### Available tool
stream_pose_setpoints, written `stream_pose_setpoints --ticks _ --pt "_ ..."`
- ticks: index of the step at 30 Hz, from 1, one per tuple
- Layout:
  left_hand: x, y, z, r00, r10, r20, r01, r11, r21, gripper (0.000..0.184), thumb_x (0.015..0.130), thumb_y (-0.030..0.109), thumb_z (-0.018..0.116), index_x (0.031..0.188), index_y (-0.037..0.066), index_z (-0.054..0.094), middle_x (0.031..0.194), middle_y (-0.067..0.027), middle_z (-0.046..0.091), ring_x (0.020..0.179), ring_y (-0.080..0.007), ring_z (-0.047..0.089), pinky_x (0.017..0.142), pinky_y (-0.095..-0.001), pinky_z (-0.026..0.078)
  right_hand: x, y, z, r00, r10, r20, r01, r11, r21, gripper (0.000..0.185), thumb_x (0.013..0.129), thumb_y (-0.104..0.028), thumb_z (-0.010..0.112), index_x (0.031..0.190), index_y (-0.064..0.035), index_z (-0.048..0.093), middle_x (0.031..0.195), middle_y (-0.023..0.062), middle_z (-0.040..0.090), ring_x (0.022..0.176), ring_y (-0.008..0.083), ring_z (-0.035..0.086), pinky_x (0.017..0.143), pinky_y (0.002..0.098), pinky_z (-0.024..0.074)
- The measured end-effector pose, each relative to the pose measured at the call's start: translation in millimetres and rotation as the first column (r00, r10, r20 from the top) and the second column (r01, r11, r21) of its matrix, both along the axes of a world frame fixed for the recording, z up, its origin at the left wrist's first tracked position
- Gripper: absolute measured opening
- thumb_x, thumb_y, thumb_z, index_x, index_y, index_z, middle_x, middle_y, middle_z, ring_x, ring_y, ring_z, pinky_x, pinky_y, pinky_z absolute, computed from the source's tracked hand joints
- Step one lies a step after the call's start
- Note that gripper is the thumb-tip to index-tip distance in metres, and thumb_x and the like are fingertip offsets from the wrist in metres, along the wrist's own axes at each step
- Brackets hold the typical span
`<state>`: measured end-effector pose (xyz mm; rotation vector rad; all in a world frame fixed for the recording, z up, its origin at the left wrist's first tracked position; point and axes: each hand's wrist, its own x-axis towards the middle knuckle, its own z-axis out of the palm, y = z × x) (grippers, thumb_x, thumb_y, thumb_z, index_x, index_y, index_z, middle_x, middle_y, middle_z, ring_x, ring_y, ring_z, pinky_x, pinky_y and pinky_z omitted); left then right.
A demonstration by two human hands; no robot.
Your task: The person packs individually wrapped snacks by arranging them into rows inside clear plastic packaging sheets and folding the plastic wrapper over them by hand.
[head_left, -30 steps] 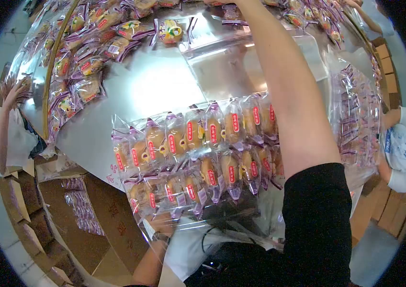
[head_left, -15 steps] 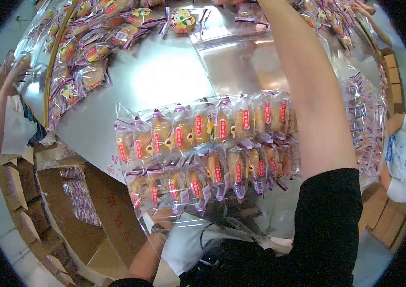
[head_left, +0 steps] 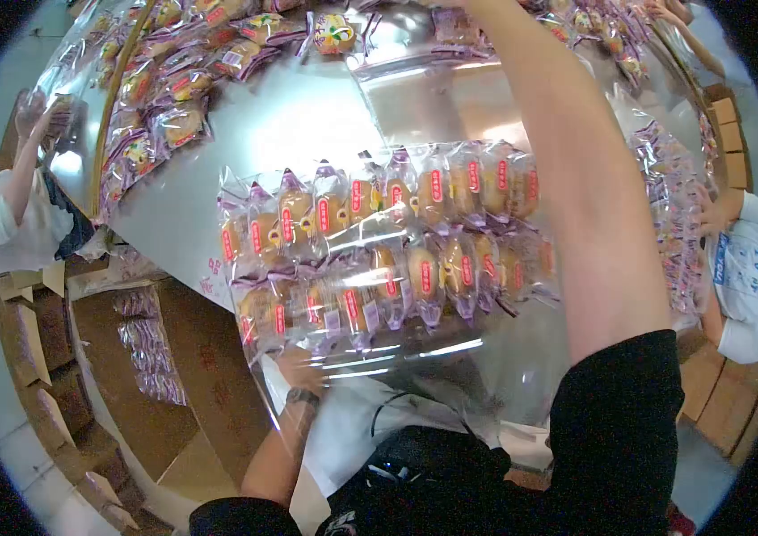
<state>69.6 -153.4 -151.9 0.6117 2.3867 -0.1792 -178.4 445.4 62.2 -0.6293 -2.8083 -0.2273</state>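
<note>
A large clear plastic bag [head_left: 450,362] lies in front of me, holding two rows of small wrapped cakes [head_left: 388,272] with red labels and purple-edged film. My left hand [head_left: 297,366] is at the bag's near left edge, seen through or beside the clear film. Its fingers are blurred and partly covered by the cakes. My right forearm [head_left: 589,188] reaches across the right end of the bag to the far side of the table. Almost all of my right hand is cut off by the top edge of the view, near more wrapped cakes [head_left: 459,29].
Loose wrapped cakes [head_left: 182,85] are heaped along the table's left and far sides. The metal tabletop [head_left: 281,116] reflects light. An open cardboard box [head_left: 209,393] with packs inside stands at lower left. One co-worker [head_left: 12,219] is at left, another [head_left: 745,277] at right beside another filled bag [head_left: 669,214].
The bag of cakes and my left hand have shifted slightly away from my body. My right arm still reaches forward. The right co-worker's hand now shows at the other bag.
</note>
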Motion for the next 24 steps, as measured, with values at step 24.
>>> stream_pose_setpoints --ticks 24 --pt "5.5 -37.1 -83.5 0.659 0.373 0.653 -0.686 0.653 0.32 0.101 0.088 0.088 0.039 0.163 0.022 0.022 0.165 -0.0128 0.034 0.149 -0.0449 0.028 0.116 -0.0813 0.001 28.8 -0.5 -40.4 0.951 -0.309 0.024 0.31 0.948 -0.074 0.083 0.089 -0.041 0.071 0.161 -0.0242 0.034 0.148 0.0222 0.053 0.135 0.051 0.048 0.11 0.0679 0.0389"
